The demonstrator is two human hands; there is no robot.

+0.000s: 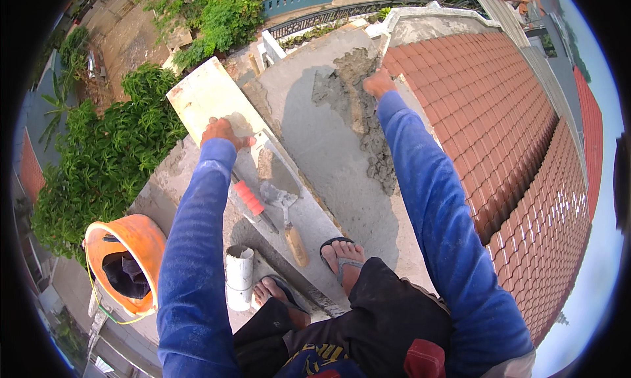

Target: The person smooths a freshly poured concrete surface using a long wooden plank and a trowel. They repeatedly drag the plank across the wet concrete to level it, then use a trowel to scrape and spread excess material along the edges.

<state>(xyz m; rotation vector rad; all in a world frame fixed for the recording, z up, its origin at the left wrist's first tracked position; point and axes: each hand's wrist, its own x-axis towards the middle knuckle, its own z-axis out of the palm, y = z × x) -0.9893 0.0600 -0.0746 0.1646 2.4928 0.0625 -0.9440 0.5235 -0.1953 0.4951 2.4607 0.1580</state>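
My left hand (pixel 222 133) is closed over a long pale board (pixel 204 92). A small red end pokes out beside its thumb; the rest of what it grips is hidden. Below that hand, on the board, lies a tool with an orange-red grip (pixel 248 198). Beside it rests a mortar-smeared trowel with a wooden handle (pixel 296 245). My right hand (pixel 379 84) reaches far forward, fingers curled, by rough mortar (pixel 358 92) next to the roof tiles. Whatever it holds, if anything, does not show. Smooth wet mortar (pixel 315 141) spreads between my arms.
My sandalled feet (pixel 345 254) stand close to the board's near end. An orange bucket (pixel 154 246) with dark cloth inside and a white pipe stub (pixel 239 277) are at left. Red-brown roof tiles (pixel 473 115) slope off rightward. Leafy bushes (pixel 105 161) and lower ground lie past the left edge.
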